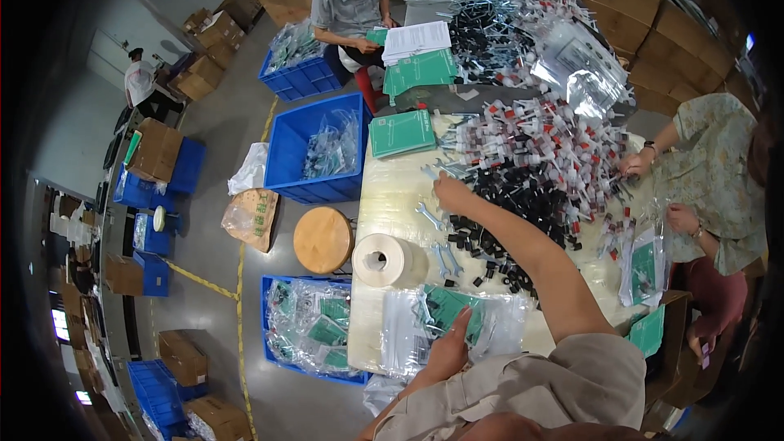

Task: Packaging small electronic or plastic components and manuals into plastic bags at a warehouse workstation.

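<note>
My left hand grips a clear plastic bag at the table's near edge, thumb over a green booklet that shows in it. My right arm stretches forward across the table. At its end, my right hand has its fingers closed at a few silver open-end wrenches; its fingertips are partly hidden. Closer to me lie a loose wrench and a pair of wrenches. Small black caps are scattered beside my forearm. Beyond it spreads a heap of white-and-red plastic parts.
A white roll stands on the table's left edge, near a round wooden stool. Blue crates with bagged items line that side. Green booklets lie stacked farther off. One co-worker sits at the far left; another works at the right.
</note>
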Available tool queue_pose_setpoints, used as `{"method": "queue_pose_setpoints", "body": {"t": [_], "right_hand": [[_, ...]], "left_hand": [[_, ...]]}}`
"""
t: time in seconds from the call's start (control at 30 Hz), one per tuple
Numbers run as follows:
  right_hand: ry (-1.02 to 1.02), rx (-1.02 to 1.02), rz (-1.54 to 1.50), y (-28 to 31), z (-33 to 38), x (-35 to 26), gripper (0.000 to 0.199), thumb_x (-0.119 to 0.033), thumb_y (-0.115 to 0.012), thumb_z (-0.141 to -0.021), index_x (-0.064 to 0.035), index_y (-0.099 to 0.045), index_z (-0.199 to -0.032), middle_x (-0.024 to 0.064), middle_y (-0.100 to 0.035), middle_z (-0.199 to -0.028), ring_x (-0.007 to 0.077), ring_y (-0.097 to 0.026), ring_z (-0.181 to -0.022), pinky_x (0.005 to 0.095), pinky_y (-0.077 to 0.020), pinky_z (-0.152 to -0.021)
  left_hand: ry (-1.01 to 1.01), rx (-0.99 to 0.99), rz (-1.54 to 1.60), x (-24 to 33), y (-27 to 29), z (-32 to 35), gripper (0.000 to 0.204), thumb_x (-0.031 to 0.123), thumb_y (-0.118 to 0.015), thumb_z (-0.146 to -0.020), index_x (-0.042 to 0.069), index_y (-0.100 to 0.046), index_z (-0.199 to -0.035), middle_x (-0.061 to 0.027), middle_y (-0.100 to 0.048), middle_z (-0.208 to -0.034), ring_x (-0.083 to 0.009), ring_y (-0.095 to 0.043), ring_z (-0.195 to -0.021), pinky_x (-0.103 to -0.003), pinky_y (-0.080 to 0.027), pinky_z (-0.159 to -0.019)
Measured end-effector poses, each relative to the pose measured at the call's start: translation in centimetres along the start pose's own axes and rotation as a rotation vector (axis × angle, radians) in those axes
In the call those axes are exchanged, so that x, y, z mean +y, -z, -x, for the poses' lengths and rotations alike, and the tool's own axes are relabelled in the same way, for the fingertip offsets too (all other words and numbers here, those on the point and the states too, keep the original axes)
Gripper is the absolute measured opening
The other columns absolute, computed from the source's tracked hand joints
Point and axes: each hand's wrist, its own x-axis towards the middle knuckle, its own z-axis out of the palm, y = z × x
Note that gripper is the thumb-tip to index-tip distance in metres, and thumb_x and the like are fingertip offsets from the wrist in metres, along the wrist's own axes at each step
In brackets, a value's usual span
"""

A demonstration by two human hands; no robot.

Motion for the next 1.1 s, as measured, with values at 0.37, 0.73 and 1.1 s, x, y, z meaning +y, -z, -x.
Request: {"method": "queue_pose_setpoints", "body": {"t": [0.37,0.73,1.1], "right_hand": [[-0.095,-0.010,0.382,1.6,-2.0,9.1,0.012,-0.009,-0.057,-0.073,-0.0048,-0.063,-0.083,0.0137,-0.057,-0.099,0.0259,-0.053,-0.100,0.0342,-0.0452,-0.075],[-0.236,-0.524,-1.652,15.8,14.8,-0.4,0.019,-0.014,-0.059,-0.084,0.0020,-0.054,-0.091,0.0094,-0.063,-0.078,0.0149,-0.061,-0.069,0.0273,-0.0506,-0.060],[-0.567,-0.761,-1.728,7.0,33.6,-7.3,0.041,-0.012,-0.055,-0.084,0.0042,-0.042,-0.119,0.0156,-0.059,-0.100,0.0215,-0.061,-0.086,0.0341,-0.0523,-0.073]], "left_hand": [[0.090,-0.065,0.058,-0.3,-0.4,-0.9,0.068,-0.006,-0.043,-0.068,0.007,-0.025,-0.133,-0.0129,-0.033,-0.139,-0.0398,-0.055,-0.091,-0.049,-0.047,-0.068],[-0.017,0.056,-0.075,1.5,-0.9,0.3,0.067,-0.004,-0.047,-0.069,0.001,-0.026,-0.132,-0.0189,-0.031,-0.138,-0.0366,-0.059,-0.066,-0.044,-0.048,-0.058],[-0.216,-0.035,-0.184,5.4,-2.4,2.7,0.071,-0.003,-0.049,-0.066,-0.002,-0.025,-0.133,-0.0231,-0.034,-0.134,-0.0332,-0.059,-0.073,-0.040,-0.049,-0.062]]}}
